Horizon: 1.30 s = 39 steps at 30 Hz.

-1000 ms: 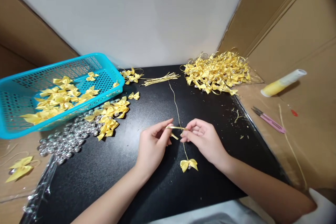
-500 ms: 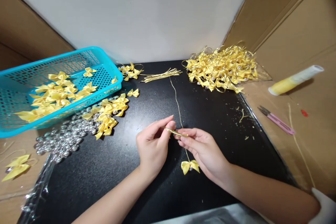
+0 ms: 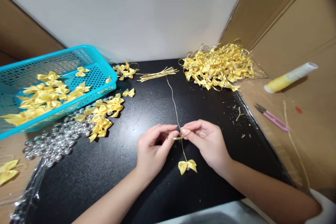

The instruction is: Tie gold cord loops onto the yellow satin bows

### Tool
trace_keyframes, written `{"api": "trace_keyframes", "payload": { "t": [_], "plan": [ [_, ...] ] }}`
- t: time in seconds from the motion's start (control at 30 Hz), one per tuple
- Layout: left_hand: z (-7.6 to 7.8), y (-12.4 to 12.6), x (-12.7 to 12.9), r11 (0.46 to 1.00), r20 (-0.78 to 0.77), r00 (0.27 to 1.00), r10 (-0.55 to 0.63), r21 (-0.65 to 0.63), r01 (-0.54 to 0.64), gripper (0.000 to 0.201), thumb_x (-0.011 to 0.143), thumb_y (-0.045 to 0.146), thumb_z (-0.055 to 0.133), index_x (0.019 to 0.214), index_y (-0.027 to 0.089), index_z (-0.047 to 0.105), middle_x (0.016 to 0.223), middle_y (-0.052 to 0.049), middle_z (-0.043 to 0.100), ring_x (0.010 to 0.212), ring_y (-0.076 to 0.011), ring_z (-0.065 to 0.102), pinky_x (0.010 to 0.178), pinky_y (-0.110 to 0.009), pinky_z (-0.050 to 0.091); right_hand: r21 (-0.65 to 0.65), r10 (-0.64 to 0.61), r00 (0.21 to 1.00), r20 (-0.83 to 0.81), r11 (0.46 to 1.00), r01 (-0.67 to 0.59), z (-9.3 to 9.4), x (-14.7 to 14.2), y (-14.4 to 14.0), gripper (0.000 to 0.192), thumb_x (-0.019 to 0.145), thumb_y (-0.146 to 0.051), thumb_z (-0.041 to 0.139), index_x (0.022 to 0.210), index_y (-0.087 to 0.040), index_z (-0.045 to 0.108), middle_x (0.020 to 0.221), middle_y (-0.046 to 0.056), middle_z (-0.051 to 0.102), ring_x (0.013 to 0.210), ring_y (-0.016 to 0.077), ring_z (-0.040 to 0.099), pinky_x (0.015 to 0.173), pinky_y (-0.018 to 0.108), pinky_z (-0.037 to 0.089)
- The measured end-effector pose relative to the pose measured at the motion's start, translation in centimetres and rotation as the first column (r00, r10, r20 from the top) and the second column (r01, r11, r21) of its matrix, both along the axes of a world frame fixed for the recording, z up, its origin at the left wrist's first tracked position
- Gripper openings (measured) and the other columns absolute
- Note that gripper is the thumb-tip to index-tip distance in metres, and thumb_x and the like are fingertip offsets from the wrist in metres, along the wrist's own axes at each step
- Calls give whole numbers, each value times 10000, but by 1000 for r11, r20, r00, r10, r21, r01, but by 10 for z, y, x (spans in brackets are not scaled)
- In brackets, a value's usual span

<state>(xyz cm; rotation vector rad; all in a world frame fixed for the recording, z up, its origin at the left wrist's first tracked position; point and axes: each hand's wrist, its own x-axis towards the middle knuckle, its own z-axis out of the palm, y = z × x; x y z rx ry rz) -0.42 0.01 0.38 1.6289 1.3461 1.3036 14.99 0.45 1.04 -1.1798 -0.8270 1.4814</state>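
Note:
A short gold cord (image 3: pixel 180 138) is bent into a curve between my two hands, over the middle of the black table. My left hand (image 3: pixel 157 145) pinches one part of it between thumb and fingers. The other part is pinched by my right hand (image 3: pixel 204 138), whose fingertips nearly meet the left ones. A thin pale string (image 3: pixel 172 96) runs along the table from the back, passing beneath my fingers. Its near end reaches a yellow ribbon bow (image 3: pixel 187 166) with a small shiny bead, lying just in front of my hands.
A turquoise basket (image 3: pixel 111 85) of yellow bows stands left, with silver beads (image 3: pixel 56 138) and loose bows (image 3: pixel 101 127) beside it. Gold cords (image 3: pixel 157 74) lie at the back. Finished-looking bows (image 3: pixel 217 66) heap back right, near pink-handled snips (image 3: pixel 275 120) and a rolled tube (image 3: pixel 291 77).
My right hand has shifted up and its fingertips have come closer to the left ones. The gold cord, straighter before, now bows into a loop-like curve. The view has moved slightly right.

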Motion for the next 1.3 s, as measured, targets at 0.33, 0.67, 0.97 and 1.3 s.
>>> {"api": "trace_keyframes", "payload": {
  "t": [0.33,0.67,0.97,1.3],
  "plan": [
    [9,2,-7,981,-189,964,-185,16,191,44,829,177,708,809,176,747,654,3,703,537,-85,584,538,-183,466,203,-34,990,140,979,5,1,4,0,109,714,-226,790,687,-199,688,762,37,736,727,156,715,697,280,608],
    [5,-1,-5,956,-61,981,-185,-243,166,165,878,267,639,775,160,711,662,-22,692,572,-120,589,541,-220,463,93,50,998,45,994,-54,-6,4,-3,107,703,-280,816,709,-212,733,885,53,767,853,190,728,798,341,608],
    [7,-1,-7,967,-85,978,-192,-183,174,129,862,239,663,779,176,739,670,-20,711,565,-118,610,533,-212,465,57,36,999,38,998,-38,-4,3,-2,135,670,-313,834,682,-219,737,839,48,770,797,195,732,781,360,614],
    [10,0,-7,968,-57,981,-184,-182,171,111,858,243,680,799,193,760,667,-6,715,555,-109,606,525,-209,451,70,47,998,39,996,-50,-4,3,-3,86,685,-276,821,691,-228,750,839,39,764,798,175,724,769,323,604]
  ]
}}
